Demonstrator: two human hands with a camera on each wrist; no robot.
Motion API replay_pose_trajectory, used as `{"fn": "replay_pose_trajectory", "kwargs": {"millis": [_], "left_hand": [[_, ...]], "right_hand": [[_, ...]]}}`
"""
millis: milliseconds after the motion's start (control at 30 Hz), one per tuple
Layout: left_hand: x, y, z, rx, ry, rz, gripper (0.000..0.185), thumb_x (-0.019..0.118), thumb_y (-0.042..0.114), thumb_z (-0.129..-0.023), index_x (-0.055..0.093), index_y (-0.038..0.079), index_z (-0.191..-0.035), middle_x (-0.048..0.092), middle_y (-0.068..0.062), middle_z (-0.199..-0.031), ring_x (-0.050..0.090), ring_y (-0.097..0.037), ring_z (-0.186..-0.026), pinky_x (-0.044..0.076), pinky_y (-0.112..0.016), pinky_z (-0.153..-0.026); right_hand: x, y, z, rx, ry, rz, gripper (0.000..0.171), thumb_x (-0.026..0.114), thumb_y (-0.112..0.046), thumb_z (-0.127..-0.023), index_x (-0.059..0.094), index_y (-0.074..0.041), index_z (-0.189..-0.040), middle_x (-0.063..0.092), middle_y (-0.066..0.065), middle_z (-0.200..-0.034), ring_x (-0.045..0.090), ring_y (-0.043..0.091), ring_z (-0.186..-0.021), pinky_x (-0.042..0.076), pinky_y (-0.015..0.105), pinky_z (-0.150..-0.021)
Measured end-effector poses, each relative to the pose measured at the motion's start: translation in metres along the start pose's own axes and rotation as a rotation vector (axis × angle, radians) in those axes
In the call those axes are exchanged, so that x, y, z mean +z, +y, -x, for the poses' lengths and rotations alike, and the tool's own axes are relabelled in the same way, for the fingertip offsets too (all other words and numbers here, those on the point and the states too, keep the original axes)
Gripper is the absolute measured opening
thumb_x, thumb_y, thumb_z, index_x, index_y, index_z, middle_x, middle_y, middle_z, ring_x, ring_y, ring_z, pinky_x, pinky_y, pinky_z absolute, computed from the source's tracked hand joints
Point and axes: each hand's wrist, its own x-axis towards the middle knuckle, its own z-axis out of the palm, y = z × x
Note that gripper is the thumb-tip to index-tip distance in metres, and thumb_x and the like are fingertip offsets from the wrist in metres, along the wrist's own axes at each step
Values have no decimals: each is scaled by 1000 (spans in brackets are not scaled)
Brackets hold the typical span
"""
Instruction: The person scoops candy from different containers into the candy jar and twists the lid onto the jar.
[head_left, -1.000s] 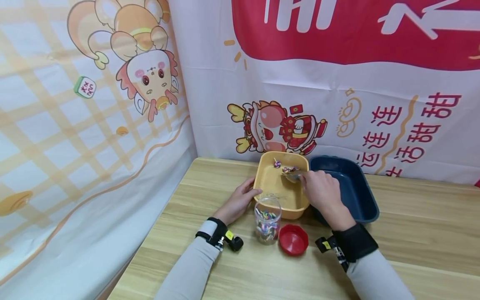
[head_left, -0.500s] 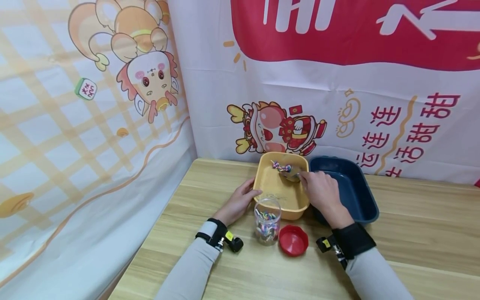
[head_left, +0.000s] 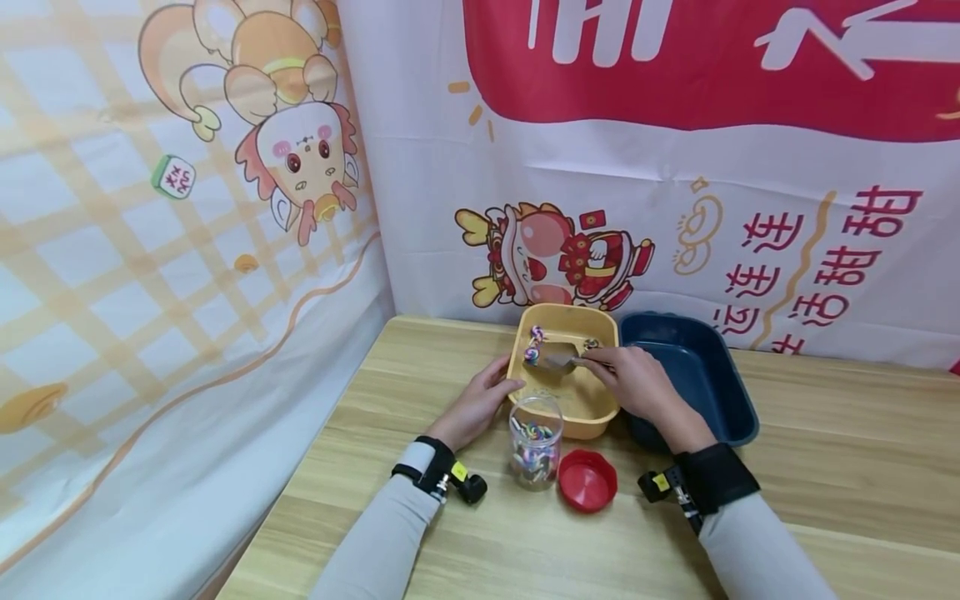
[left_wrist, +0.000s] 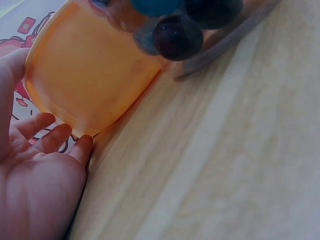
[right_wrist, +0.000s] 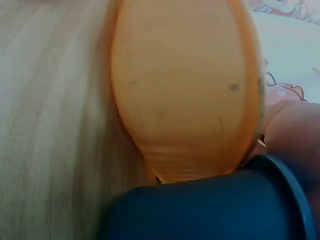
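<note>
**A:** So, the right hand (head_left: 633, 382) is curled round a small metal scoop (head_left: 558, 361), gripping its handle, blade down inside the yellow tub (head_left: 592, 412). Two wrapped lollipops (head_left: 535, 346) lie right at the blade tip, by the tub's far-left inner wall.

**B:** How do those sweets handle, you reckon?

**A:** Light and slick in the wrappers, I'd guess, so they skid ahead of the blade instead of riding onto it. The scoop looks stiff; the handle end is the sensible place to grip, which is where it's held. The tub looks like thin plastic that would slide easily.

**B:** And the left hand (head_left: 478, 404)?

**A:** Open, relaxed fingers touching the tub's left outer wall near the counter (head_left: 420, 358), holding nothing.

**B:** Changed since earlier?

**A:** Half a second back the scoop and sweets were at the tub's far-right corner; now both have swept across to the left wall. Left hand hasn't budged. The jar (head_left: 536, 440) and red lid (head_left: 587, 481) sit where they were, near the counter's front edge, and the blue tub (head_left: 720, 392) too.
</note>
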Motion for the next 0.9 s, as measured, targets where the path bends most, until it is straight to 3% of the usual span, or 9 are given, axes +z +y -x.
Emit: {"fn": "replay_pose_trajectory", "kwargs": {"millis": [133,333,567,900], "left_hand": [[1,1,1,7,5,2,63,55,15,-104,29,13,-162,28,-13,-167,33,-30,-151,29,-41,-124],[3,1,1,29,-3,26,66,56,10,-103,25,6,-162,26,-18,-167,30,-31,-152,27,-40,-124],[3,1,1,25,-1,24,65,57,12,-103,29,8,-161,29,-18,-165,33,-30,-150,28,-39,-124],[1,0,0,40,-16,23,65,57,11,-103,28,7,-161,30,-18,-165,33,-30,-150,28,-39,-124]], "right_hand": [[5,1,-1,-51,20,7,23,65,-21,-102,78,-11,-117,76,4,-95,59,20,-81,40,34,-71],[9,3,-1,-74,14,20,25,61,-17,-104,75,-11,-123,74,5,-99,59,24,-90,35,35,-72],[6,6,-1,-127,68,31,25,61,-13,-103,73,-10,-125,73,5,-98,57,25,-89,39,38,-74],[2,11,0,-163,115,23,28,60,-14,-104,71,-11,-129,68,1,-92,47,22,-83,34,35,-72]]}}
